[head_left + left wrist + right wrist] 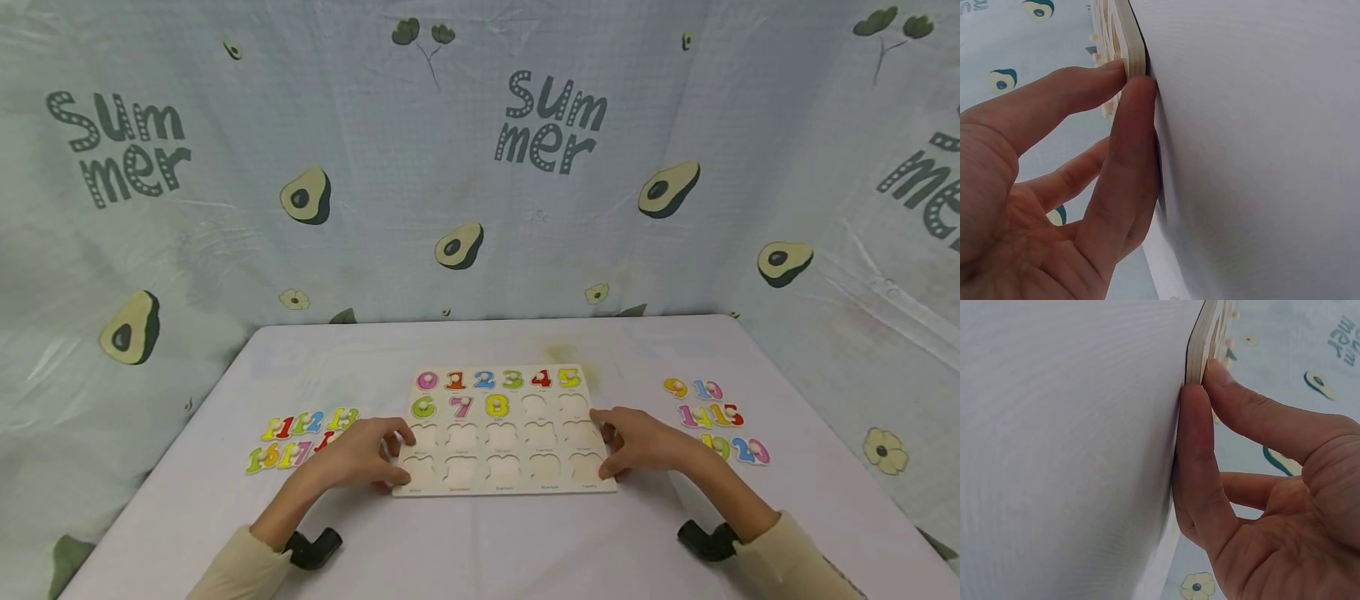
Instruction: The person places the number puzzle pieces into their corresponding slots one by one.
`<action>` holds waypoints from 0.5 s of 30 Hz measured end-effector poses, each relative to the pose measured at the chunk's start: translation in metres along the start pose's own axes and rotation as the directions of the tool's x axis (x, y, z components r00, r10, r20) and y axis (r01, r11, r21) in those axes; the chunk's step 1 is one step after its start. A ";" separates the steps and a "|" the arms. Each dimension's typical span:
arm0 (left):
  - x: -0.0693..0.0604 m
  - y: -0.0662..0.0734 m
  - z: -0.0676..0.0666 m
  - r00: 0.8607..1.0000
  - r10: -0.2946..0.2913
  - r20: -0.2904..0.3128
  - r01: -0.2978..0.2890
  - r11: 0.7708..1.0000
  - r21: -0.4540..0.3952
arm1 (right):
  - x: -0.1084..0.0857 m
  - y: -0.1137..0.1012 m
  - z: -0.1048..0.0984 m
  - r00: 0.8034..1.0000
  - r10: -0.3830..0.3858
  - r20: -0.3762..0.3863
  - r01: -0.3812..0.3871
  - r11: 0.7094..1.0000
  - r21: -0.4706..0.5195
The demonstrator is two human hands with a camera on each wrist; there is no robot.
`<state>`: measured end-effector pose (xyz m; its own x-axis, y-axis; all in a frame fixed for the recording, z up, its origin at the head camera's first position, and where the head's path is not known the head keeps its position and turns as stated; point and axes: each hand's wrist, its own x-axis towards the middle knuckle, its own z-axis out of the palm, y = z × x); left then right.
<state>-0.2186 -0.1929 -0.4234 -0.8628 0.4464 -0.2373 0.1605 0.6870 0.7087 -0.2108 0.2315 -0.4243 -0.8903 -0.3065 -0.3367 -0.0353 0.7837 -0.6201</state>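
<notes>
Rectangular pale-wood number-puzzle board (521, 454): lay between the fingers of left hand (362, 454) and right hand (643, 442), which clamped its opposite side edges, apparently for balanced support. Flat multicoloured numeral pieces (295, 453): lay outside both sets of fingers, presumably to leave the board unobstructed.

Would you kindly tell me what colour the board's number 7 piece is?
The number 7 piece is pink, shown best in the head view.

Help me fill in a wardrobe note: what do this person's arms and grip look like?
The left sleeve and right sleeve are cream and stop short of the grip. A black, rounded fitting shows near each. The left grip and right grip are bare hands; no gloves or rings show.
</notes>
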 end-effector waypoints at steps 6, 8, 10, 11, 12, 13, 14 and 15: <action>0.001 0.000 0.001 1.000 -0.006 -0.001 0.006 1.000 -0.029 | -0.002 0.001 -0.002 1.000 -0.005 0.001 0.005 1.000 -0.004; 0.002 0.000 0.001 1.000 -0.013 -0.005 0.012 0.999 -0.030 | -0.002 0.001 -0.004 1.000 -0.014 0.005 0.014 1.000 0.008; 0.002 0.000 0.001 1.000 -0.019 -0.011 0.018 0.999 -0.032 | -0.003 0.002 -0.005 1.000 -0.028 0.010 0.028 0.999 0.020; 0.002 -0.001 0.001 1.000 -0.022 -0.014 0.021 0.999 -0.032 | -0.003 0.003 -0.007 1.000 -0.030 0.009 0.030 0.999 0.030; 0.002 -0.001 0.001 1.000 -0.024 -0.016 0.023 0.999 -0.033 | -0.003 0.004 -0.008 0.999 -0.035 0.010 0.035 0.999 0.038; 0.001 -0.002 0.001 1.000 -0.025 -0.018 0.024 0.999 -0.034 | -0.003 0.005 -0.010 0.999 -0.040 0.008 0.039 0.998 0.043; 0.001 -0.002 0.002 1.000 -0.025 -0.019 0.024 0.999 -0.036 | -0.003 0.007 -0.012 0.999 -0.046 0.005 0.046 0.998 0.046; 0.001 -0.002 0.002 1.000 -0.024 -0.020 0.023 0.999 -0.035 | -0.002 0.009 -0.015 0.999 -0.049 -0.002 0.049 0.997 0.054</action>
<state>-0.2193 -0.1930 -0.4263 -0.8758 0.4184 -0.2407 0.1236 0.6765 0.7260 -0.2159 0.2473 -0.4184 -0.8883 -0.3434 -0.3049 -0.0540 0.7374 -0.6732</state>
